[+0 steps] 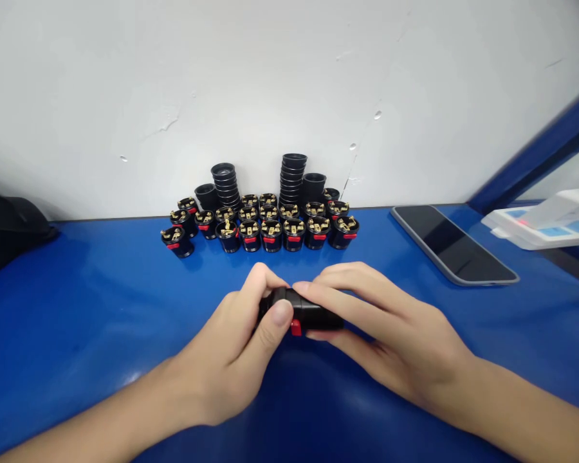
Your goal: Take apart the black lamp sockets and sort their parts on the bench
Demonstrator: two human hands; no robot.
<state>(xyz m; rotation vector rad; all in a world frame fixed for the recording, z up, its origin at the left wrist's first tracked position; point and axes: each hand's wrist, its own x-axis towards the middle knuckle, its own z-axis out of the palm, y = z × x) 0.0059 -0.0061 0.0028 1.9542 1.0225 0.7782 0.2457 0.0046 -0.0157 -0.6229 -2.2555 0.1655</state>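
Observation:
Both my hands meet over the middle of the blue table (77,308), gripping one black lamp socket (309,314) with a small red tab on its underside. My left hand (241,347) wraps its left end, thumb on top. My right hand (386,334) closes its fingers over the right end. Behind them stand several black sockets with brass contacts and red tabs (270,228), in rows near the wall. Stacks of black rings (293,177) and black cups (226,183) rise behind those rows.
A dark-screened phone (451,244) lies flat to the right. A white and light-blue box (545,225) sits at the far right beyond a blue frame bar (540,148). A black bag (9,225) rests at the left edge. A white wall closes the back.

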